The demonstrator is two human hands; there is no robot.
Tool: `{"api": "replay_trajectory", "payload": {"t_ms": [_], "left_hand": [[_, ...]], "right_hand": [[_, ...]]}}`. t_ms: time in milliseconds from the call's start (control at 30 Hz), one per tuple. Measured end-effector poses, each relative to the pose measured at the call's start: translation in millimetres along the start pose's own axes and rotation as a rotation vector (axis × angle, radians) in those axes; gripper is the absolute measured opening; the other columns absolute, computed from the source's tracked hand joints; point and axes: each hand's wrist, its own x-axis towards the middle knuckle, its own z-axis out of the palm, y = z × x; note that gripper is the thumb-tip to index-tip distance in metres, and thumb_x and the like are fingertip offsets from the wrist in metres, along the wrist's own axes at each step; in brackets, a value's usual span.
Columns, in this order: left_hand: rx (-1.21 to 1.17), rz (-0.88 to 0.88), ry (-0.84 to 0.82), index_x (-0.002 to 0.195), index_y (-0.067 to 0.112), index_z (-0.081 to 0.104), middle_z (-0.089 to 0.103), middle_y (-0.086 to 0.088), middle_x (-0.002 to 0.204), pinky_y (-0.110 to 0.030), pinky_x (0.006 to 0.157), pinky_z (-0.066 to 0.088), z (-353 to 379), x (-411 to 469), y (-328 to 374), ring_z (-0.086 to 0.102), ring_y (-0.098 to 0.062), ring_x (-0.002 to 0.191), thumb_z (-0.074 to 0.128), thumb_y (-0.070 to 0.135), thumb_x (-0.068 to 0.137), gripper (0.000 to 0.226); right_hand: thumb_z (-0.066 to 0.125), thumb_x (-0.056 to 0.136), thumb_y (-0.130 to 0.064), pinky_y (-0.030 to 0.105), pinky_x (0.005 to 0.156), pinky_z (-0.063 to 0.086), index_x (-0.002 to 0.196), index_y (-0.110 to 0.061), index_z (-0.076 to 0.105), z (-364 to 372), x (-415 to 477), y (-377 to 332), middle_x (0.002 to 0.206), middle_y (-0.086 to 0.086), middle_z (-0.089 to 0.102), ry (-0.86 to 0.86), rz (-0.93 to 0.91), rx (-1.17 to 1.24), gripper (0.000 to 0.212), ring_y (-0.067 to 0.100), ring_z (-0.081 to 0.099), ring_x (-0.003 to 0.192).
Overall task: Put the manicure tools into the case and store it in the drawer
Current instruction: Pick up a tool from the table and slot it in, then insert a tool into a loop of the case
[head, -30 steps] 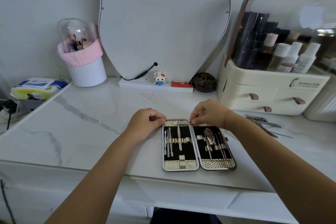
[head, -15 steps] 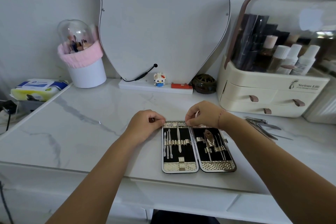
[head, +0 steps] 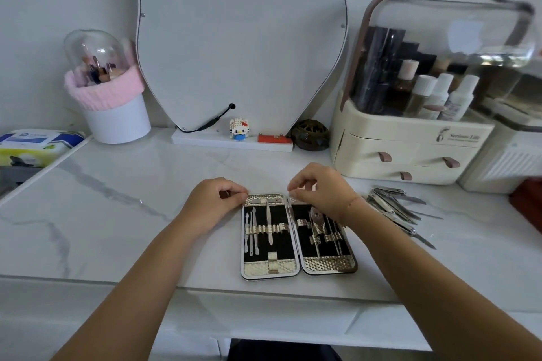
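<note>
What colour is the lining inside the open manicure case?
Black, with gold textured bands at both ends of the manicure case. The head view shows it best.

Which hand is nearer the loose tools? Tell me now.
Right. The right hand is at the far right corner of the open case, beside the loose tools; the left hand is at its far left corner.

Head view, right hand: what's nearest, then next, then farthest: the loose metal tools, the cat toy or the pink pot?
From the right hand:
1. The loose metal tools, just to its right.
2. The cat toy, farther back, leftward.
3. The pink pot, far back left.
</note>
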Motion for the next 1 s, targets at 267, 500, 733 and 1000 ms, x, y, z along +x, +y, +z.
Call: {"api": "replay_trajectory", "payload": {"t_ms": [267,500,733,1000], "left_hand": [[0.0,0.029,-0.012,0.077,0.04,0.07,0.069,0.015,0.086,-0.015,0.075,0.039,-0.4,0.4,0.3,0.061,0.0,0.088,0.072,0.021,0.08,0.019],[0.001,0.013,-0.015,0.077,0.039,0.071,0.067,0.031,0.081,-0.015,0.075,0.038,-1.0,0.0,0.0,0.06,0.003,0.087,0.072,0.022,0.081,0.017],[0.015,0.009,0.014,0.079,0.038,0.07,0.069,0.017,0.086,-0.018,0.075,0.039,0.8,-3.1,3.6,0.061,-0.003,0.089,0.07,0.022,0.082,0.017],[-0.084,0.059,0.079,0.098,0.031,0.07,0.069,0.016,0.097,-0.016,0.076,0.041,5.8,-33.1,62.9,0.06,0.001,0.085,0.064,0.029,0.086,0.013]], "right_hand": [[0.076,0.072,-0.02,0.021,0.062,0.043,0.076,-0.016,0.071,-79.1,-79.8,78.9,0.072,0.002,0.065,0.197,0.333,-0.182,0.008,0.018,0.058,0.069],[0.08,0.069,-0.023,0.015,0.057,0.035,0.076,-0.019,0.069,-77.3,-103.9,90.2,0.071,-0.004,0.06,0.189,0.361,-0.193,0.014,0.005,0.049,0.063],[0.076,0.073,-0.024,0.023,0.059,0.04,0.07,-0.02,0.065,-71.2,-100.7,88.4,0.073,0.002,0.064,0.202,0.347,-0.197,0.012,0.016,0.055,0.068],[0.073,0.077,-0.02,0.015,0.059,0.041,0.071,-0.018,0.069,-68.8,-95.1,38.0,0.064,-0.003,0.063,0.355,0.259,0.157,0.007,0.007,0.052,0.059]]}}
